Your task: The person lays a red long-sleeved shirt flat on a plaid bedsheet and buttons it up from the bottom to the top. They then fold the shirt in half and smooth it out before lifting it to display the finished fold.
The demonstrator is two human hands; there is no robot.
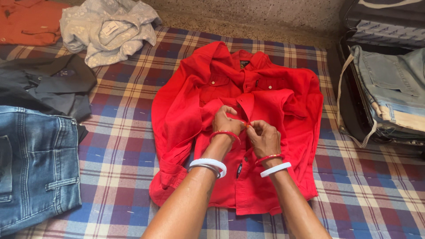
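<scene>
Red cloth is pinched between the fingertips of both hands at the front placket of a red shirt, which lies face-up and spread flat on a checked blanket, collar toward twelve o'clock. The left hand bunches one edge of the opening with curled fingers pressed onto the fabric; the right hand nips the facing edge just beside it, so the two sides meet at a button. Both wrists carry red and white bangles.

Outward: blue jeans at eight o'clock, a dark garment at ten, a pale crumpled shirt at eleven, folded denim at three.
</scene>
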